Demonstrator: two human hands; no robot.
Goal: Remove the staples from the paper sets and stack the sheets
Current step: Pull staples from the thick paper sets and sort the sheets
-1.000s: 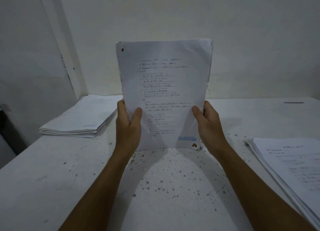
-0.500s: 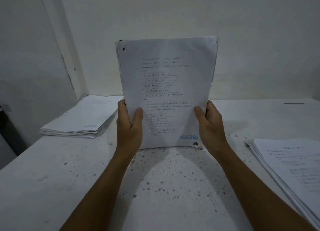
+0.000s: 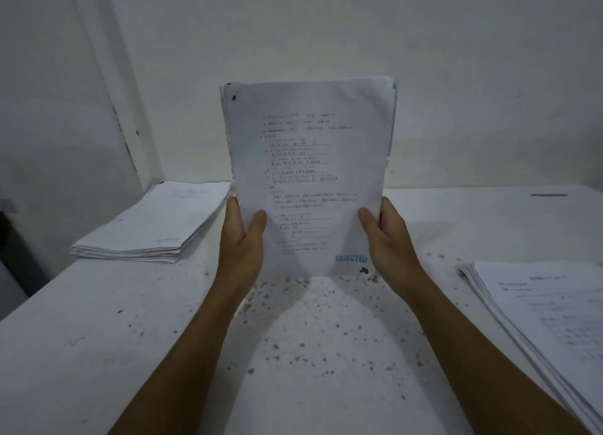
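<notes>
A set of printed sheets (image 3: 310,173) stands upright in front of me, its bottom edge at or just above the white table (image 3: 98,320). A blue "REJECTED" stamp sits at its lower right and a dark mark at its top left corner. My left hand (image 3: 243,242) grips the set's lower left edge, thumb on the front page. My right hand (image 3: 385,238) grips the lower right edge the same way. A flat stack of sheets (image 3: 156,225) lies at the far left. Another stack (image 3: 548,317) lies at the right.
The tabletop is speckled with dark spots in the middle. A white wall (image 3: 326,26) rises behind the table, with a corner post at the left. A small dark object (image 3: 549,194) lies at the far right of the table.
The upright paper set has shifted slightly between the frames, and its sheets now sit closer together along the right edge. Both hands keep their grip.
</notes>
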